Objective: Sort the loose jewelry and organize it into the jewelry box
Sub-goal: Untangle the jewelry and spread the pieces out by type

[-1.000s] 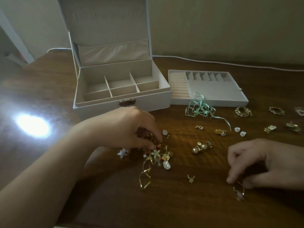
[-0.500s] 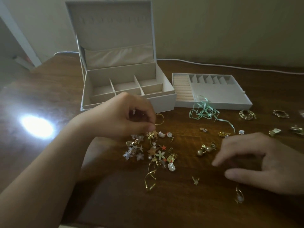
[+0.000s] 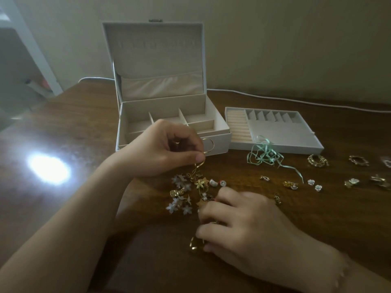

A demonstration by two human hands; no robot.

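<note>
A white jewelry box (image 3: 220, 125) stands open at the back, its lid upright and its compartments bare. Its removable tray (image 3: 296, 144) lies to the right of it. A tangled pile of gold and flower-shaped jewelry (image 3: 186, 193) lies in front of the box. My left hand (image 3: 160, 149) pinches a thin gold spiral earring (image 3: 206, 146) and holds it above the pile. My right hand (image 3: 239, 220) rests on the right part of the pile, fingers curled over pieces near a gold ribbon earring (image 3: 194, 244).
A mint ribbon (image 3: 264, 155) lies by the tray. Gold rings (image 3: 317, 160) and small earrings (image 3: 291, 185) are scattered to the right on the wooden table (image 3: 84, 134). A white cable (image 3: 296, 101) runs along the wall. A bright glare spot (image 3: 49, 169) sits at left.
My left hand lifted the gold spiral earring up out of the pile. My right hand moved left from the table's right side onto the pile.
</note>
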